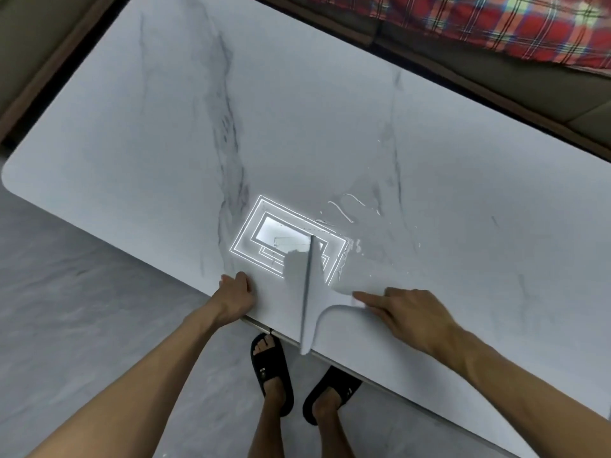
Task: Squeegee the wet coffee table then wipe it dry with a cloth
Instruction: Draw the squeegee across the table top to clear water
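Note:
The white marble coffee table (pixel 165 133) fills most of the view. On it, near the front edge, a white squeegee (pixel 307 292) stands with its long blade pointing away from me. Its curved handle sweeps right into my right hand (pixel 413 315), which grips it with the index finger stretched along it. Water streaks and drops (pixel 344 209) lie just right of and beyond the blade. Left of the squeegee, my left hand (pixel 236 289) rests on the table's front edge and holds nothing. No cloth is in view.
A ceiling light's reflection (pixel 274 239) glares on the table by the blade. A sofa with a red plaid cloth (pixel 496 24) runs along the far side, and another seat (pixel 26 44) is at the far left. My feet in black slides (pixel 271 368) stand on the grey floor (pixel 82 325).

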The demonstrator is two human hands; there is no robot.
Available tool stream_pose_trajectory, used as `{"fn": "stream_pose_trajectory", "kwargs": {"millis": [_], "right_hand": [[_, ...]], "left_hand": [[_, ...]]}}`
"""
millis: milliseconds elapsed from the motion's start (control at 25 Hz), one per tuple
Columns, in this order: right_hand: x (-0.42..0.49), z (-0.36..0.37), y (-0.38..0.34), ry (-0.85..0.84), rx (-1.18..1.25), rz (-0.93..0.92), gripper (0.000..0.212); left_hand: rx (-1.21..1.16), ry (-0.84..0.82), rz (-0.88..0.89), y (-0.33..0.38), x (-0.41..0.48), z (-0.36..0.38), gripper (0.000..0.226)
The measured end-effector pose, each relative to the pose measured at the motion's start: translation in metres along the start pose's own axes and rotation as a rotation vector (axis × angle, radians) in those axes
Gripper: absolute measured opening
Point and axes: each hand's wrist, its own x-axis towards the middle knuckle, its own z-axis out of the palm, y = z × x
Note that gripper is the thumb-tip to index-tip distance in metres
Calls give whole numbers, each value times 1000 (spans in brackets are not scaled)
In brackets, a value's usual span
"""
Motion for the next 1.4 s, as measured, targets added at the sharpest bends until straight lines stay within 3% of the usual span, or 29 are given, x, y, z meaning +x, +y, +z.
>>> {"fn": "stream_pose_trajectory", "kwargs": {"millis": [120, 240, 440, 520, 600, 720, 1040, 1200, 1400], "right_hand": [[-43, -9, 35, 12, -43, 122, 41], [-51, -23, 28, -13, -81, 128, 41], [54, -50, -56, 18, -45, -152, 38], [104, -49, -101, 12, -74, -264, 38], [138, -48, -130, 6, -113, -312, 39], [163, -49, -131, 73, -127, -245, 38], [66, -42, -2, 134, 75, 196, 40], [3, -49, 40, 149, 43, 365, 40], [53, -67, -13, 160, 50, 108, 38]], "left_hand": [[20, -25, 2, -1, -2, -2, 24], [-42, 18, 37, 0, -5, -5, 18], [-302, 540, -116, -4, -6, -15, 17], [-347, 620, -119, -15, -4, -23, 14], [-362, 602, -99, -26, -2, -32, 14], [-346, 517, -81, -35, 5, -40, 12], [-244, 231, 0, -6, 13, -20, 10], [-240, 246, 30, 7, 16, -21, 13], [-352, 500, -23, 11, 16, -31, 14]]}}
